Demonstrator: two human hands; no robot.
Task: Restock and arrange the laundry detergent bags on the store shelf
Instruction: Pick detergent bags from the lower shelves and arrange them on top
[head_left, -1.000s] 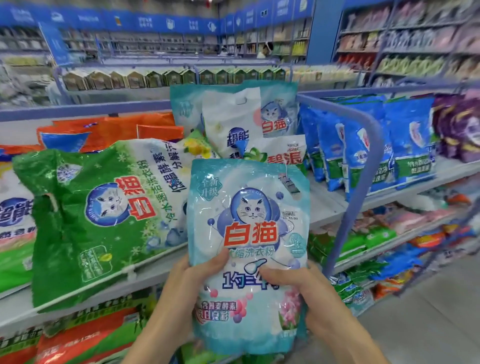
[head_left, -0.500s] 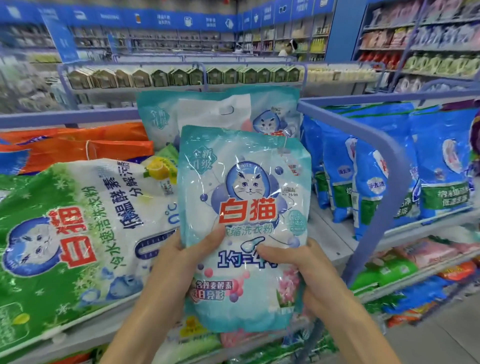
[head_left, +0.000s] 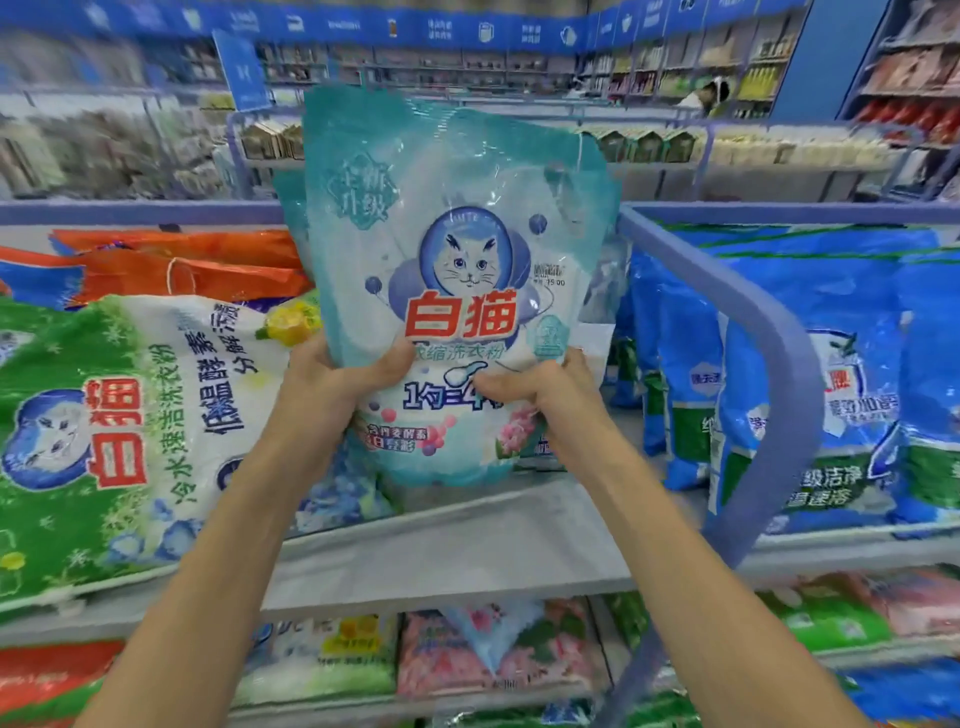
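Lifted the teal detergent bag (head_left: 457, 291) higher than a second ago and brought it in over the shelf (head_left: 467, 551) — likely moments from setting down in the gap between the green bag (head_left: 130, 431) at 9 o'clock and the blue bags (head_left: 779, 415) at 3. Gripped low at both edges, left hand (head_left: 332, 379) and right hand (head_left: 545, 395) curled round it, thumbs across the front. Held upright, label outward — glossy, soft, crinkled on top, seemingly fuller toward the bottom.

Teal cat-print bag (head_left: 457, 249); green snowflake bag (head_left: 104, 441); orange bags (head_left: 182, 265).
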